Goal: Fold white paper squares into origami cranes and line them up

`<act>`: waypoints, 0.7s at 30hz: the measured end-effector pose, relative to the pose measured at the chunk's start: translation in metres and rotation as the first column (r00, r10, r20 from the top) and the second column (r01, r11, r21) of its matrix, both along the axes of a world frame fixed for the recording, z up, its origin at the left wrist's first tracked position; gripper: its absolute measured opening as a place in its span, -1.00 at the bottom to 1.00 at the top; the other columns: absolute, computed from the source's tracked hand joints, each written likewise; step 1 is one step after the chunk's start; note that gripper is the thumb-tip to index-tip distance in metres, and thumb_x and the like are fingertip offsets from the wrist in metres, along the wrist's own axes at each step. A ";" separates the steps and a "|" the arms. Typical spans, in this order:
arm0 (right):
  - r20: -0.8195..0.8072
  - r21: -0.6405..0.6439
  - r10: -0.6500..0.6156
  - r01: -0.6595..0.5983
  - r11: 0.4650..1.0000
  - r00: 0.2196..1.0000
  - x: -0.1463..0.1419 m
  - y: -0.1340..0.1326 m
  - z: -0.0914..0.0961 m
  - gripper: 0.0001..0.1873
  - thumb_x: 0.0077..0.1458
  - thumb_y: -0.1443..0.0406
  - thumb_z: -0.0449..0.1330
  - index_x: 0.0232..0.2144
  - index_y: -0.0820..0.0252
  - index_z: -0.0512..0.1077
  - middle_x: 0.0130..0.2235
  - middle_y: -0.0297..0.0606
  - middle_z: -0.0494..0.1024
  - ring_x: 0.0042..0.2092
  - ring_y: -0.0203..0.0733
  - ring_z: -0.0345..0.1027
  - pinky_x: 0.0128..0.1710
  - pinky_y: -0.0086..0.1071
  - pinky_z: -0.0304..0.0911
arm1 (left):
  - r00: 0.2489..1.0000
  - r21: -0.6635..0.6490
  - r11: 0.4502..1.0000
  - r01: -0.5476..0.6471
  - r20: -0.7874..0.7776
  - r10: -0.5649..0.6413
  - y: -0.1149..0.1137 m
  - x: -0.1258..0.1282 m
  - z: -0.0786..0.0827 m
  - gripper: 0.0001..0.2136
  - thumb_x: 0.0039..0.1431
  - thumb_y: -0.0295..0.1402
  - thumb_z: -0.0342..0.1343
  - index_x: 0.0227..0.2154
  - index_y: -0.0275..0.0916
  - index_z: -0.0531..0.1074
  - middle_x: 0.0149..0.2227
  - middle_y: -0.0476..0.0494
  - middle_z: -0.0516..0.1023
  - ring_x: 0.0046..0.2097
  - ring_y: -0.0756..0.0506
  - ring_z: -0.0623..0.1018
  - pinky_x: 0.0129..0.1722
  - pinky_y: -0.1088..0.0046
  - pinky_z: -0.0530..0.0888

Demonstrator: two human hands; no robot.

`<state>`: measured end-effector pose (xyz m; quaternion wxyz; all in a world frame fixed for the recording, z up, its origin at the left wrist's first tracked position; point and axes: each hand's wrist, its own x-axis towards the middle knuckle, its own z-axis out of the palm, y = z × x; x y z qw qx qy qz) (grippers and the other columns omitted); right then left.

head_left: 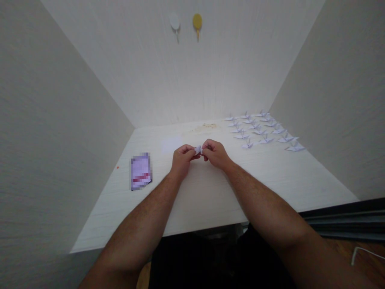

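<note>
Both my hands meet over the middle of the white table (210,192). My left hand (182,158) and my right hand (215,153) each pinch one side of a small, pale lilac folded piece of paper (198,150), held just above the tabletop. The fingers of both hands are curled closed round it, so most of the paper is hidden. A flat sheet of pale paper (170,144) lies on the table just behind my left hand.
Several folded paper cranes (260,130) stand in rows at the far right of the table. A blurred-out purple and white packet (140,171) lies to the left. Walls close in on three sides. Two hooks (186,24), one white and one yellow, are stuck on the back wall.
</note>
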<state>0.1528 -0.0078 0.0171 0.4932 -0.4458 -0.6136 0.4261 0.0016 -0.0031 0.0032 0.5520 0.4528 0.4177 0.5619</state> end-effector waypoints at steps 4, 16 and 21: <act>-0.035 0.006 -0.015 0.015 1.000 0.999 -0.001 0.002 0.001 -0.96 -0.08 0.33 0.14 -0.51 0.14 0.31 -0.67 -0.48 0.39 -0.63 -0.36 0.24 -0.60 -0.48 0.13 | 0.999 -0.009 0.999 -0.031 0.014 0.031 0.000 -0.001 0.002 -0.84 -0.15 -0.34 0.23 -0.54 -0.25 0.36 -0.49 0.00 0.51 -0.38 -0.06 0.60 -0.24 0.30 0.58; -0.122 -0.072 -0.029 0.020 0.997 0.992 0.001 0.007 0.000 -0.85 -0.13 0.31 0.20 -0.39 0.21 0.43 -0.63 -0.47 0.44 -0.63 -0.38 0.26 -0.60 -0.49 0.20 | 0.998 0.001 0.998 -0.063 -0.026 0.063 -0.003 0.001 0.006 -0.82 -0.14 -0.33 0.24 -0.48 -0.26 0.37 -0.57 -0.01 0.50 -0.48 -0.08 0.59 -0.42 0.43 0.48; 0.103 -0.033 -0.025 0.029 0.999 0.994 0.001 0.004 0.000 -0.78 0.00 0.16 0.26 -0.46 0.21 0.43 -0.57 -0.37 0.50 -0.59 -0.37 0.31 -0.58 -0.49 0.15 | 0.985 0.081 0.995 -0.054 -0.158 0.066 -0.004 0.000 0.006 -0.83 -0.09 -0.31 0.27 -0.50 -0.28 0.43 -0.54 -0.05 0.54 -0.47 -0.02 0.55 -0.39 0.45 0.48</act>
